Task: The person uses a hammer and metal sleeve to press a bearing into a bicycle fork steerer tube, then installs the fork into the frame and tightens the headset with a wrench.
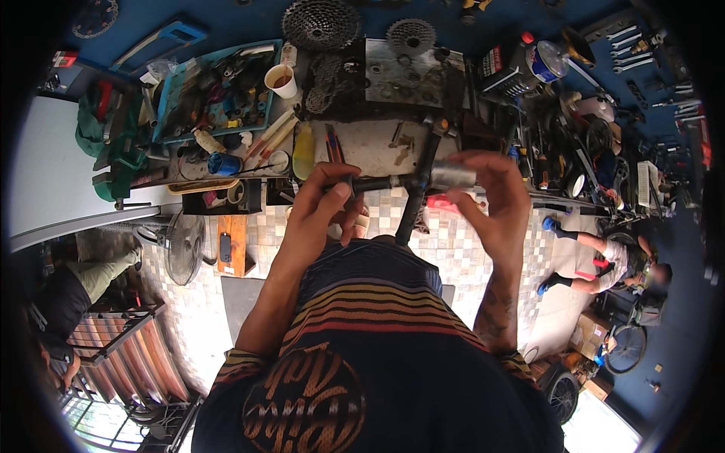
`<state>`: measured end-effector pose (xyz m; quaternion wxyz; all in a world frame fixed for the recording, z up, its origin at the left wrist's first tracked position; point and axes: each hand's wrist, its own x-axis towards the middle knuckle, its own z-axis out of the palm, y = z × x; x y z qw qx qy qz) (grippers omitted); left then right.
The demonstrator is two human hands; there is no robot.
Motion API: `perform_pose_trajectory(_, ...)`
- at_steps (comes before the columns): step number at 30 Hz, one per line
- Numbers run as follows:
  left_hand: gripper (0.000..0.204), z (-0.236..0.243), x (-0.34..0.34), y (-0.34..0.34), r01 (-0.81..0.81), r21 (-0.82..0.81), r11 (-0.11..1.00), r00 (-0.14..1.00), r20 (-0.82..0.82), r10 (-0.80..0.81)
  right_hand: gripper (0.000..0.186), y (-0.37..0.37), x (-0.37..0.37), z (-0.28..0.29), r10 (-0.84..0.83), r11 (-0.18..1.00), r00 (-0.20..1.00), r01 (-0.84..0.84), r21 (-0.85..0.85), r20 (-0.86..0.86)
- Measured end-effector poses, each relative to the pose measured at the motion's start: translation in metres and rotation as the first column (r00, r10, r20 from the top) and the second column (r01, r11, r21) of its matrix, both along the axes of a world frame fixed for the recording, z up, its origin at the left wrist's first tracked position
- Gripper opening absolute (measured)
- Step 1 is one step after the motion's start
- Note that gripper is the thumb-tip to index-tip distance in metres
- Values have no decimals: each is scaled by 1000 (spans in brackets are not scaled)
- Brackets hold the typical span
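My left hand point(326, 200) is closed around the end of a dark rod point(374, 183), whose exact kind I cannot make out. The rod runs rightward to a long black bar point(415, 204) that slants from the bench edge toward my shirt. On the bar's other side, my right hand point(495, 200) has its thumb and fingers curved around a silver metal cylinder point(453, 177). This cylinder lies roughly in line with the rod, close against the bar. Whether it is joined to the bar is hard to see.
The workbench point(370, 143) holds a yellow bottle point(303, 151), a paper cup point(281, 80), a blue parts tray point(170, 106) and a bicycle chain point(325, 87). A green vise point(113, 170) stands at left, beyond a fan point(183, 249). Another person point(615, 264) sits at right.
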<state>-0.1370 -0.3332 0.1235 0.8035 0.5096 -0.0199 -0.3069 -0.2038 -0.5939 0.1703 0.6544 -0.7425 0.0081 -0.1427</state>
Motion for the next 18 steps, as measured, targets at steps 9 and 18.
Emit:
perform_pose_trajectory(9, 33, -55, 28, -31, -32, 128, 991, 998, 60, 24, 51, -11, -3, -48, -95, 953, 995, 99, 286, -28)
perform_pose_trajectory(18, 37, -36, 19, -33, 31, 111, 993, 999, 28, -34, 44, 0, -12, -42, -176, 984, 978, 172, 50, 113)
